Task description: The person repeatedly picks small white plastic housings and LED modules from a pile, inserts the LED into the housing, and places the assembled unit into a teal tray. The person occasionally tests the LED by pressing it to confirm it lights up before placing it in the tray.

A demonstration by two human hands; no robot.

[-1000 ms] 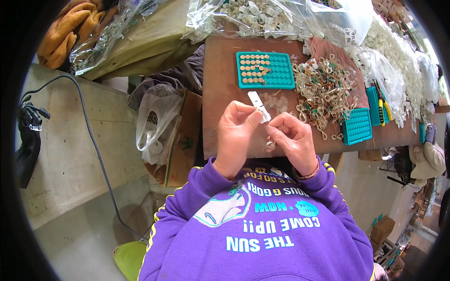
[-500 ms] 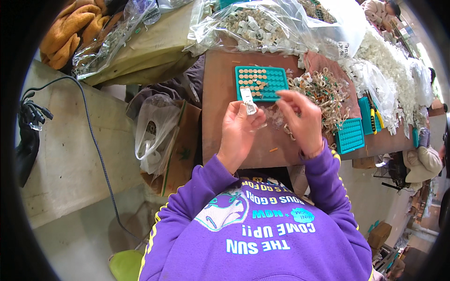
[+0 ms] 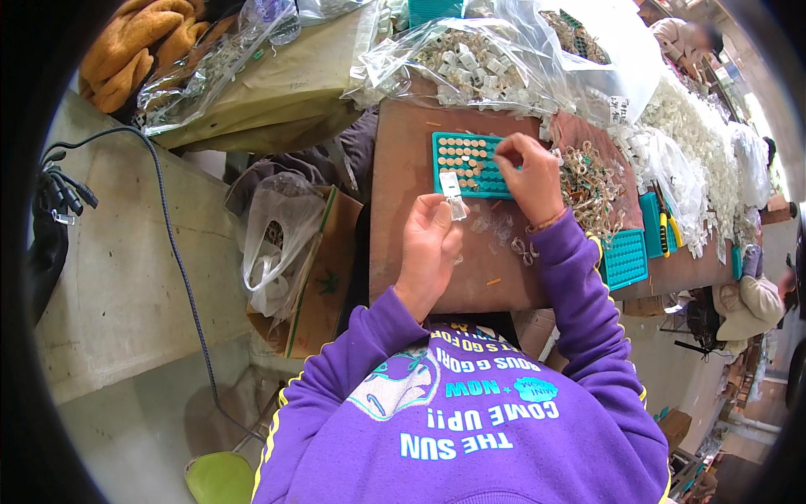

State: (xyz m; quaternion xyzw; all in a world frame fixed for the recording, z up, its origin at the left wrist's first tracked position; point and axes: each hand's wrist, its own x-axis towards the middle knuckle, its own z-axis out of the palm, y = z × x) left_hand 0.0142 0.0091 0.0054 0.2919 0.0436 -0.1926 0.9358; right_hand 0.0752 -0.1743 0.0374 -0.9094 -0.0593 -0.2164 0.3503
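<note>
The left hand (image 3: 430,242) pinches a small plastic housing (image 3: 452,186), oblong and white with a translucent-looking lower end, above the near edge of a teal dimpled tray (image 3: 493,180) partly filled with round tan discs (image 3: 463,143). Over the tray's right side, the right hand (image 3: 531,175) has its fingertips drawn together; whether they grip anything cannot be told.

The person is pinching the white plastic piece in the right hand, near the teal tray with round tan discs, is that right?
Not quite: the head view shows the left hand pinching the white plastic piece, near the teal tray with round tan discs.
</note>
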